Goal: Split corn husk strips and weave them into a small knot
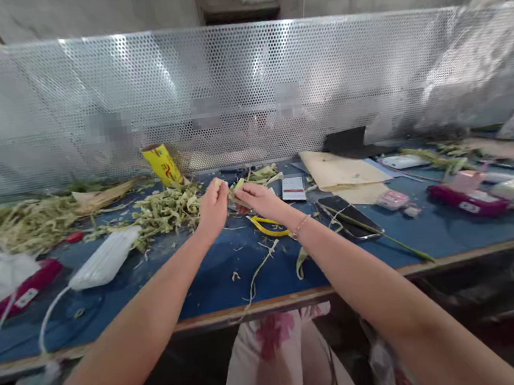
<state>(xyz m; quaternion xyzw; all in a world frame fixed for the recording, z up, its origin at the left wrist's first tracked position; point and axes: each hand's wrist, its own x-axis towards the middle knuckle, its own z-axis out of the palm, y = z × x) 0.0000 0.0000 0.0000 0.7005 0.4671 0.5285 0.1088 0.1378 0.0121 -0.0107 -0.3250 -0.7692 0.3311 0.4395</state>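
Observation:
My left hand [215,209] is closed above the middle of the table, fingers pinched together; what it holds is too small to make out. Just to its right, my right hand [260,199] pinches a pale green plant strip [239,186] between thumb and fingers. A narrow gap separates the two hands. Yellow-handled scissors [270,226] lie under the right hand, their blades partly hidden. Beside the left hand spreads a heap of curled pale green plant strips [165,213]. One long thin strip [260,272] trails toward the table's front edge.
The blue table [158,301] backs onto a perforated metal screen [245,83]. A yellow cup-like container [162,165] leans by the heap. At left are a white power strip [106,257] and a tissue pack [23,290]. Right are a phone-like black slab [351,216], brown envelopes [341,168] and an earphone case [393,199].

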